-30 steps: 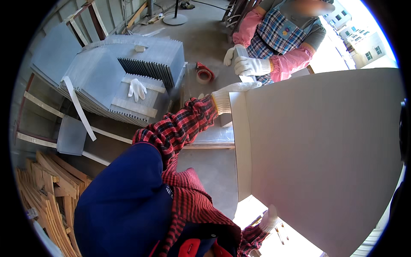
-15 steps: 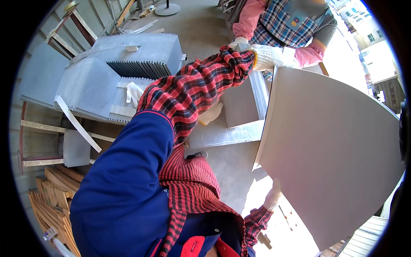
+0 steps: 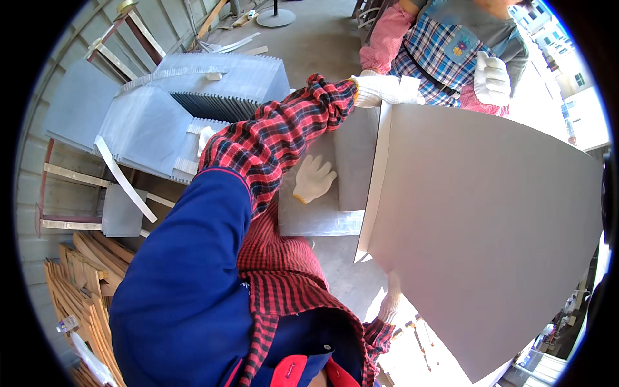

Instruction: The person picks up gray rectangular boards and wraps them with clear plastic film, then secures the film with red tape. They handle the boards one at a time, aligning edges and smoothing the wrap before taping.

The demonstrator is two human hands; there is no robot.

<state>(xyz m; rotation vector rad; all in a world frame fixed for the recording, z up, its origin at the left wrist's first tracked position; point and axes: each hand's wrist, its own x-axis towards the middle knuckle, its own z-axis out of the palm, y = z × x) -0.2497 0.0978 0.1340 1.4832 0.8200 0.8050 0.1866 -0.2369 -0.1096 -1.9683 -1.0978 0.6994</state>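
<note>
A large grey sheet panel [image 3: 483, 226] with a folded lip along its left edge fills the right of the view, tilted. My left hand [image 3: 379, 90], in a white knit glove, grips its upper left corner; a small white flap beside it partly hides the fingers. Down at the panel's lower left edge, my gloved right hand [image 3: 391, 302] holds on, its fingertips partly hidden. Across from me stands a co-worker in a checked apron [image 3: 435, 51]. One white-gloved hand [image 3: 492, 79] of theirs is raised off the panel; their other hand is mostly hidden near my left.
Stacked grey folded panels [image 3: 151, 122] stand on a rack at left. A loose white glove [image 3: 314, 178] lies on a silvery block [image 3: 309, 219] between me and the co-worker. Wooden strips [image 3: 90, 303] are piled lower left; a round stand base [image 3: 276, 17] sits behind.
The panel and both my hands have moved left in the view. The co-worker's hand has come away from the panel and risen. The loose glove on the block shows more fully.
</note>
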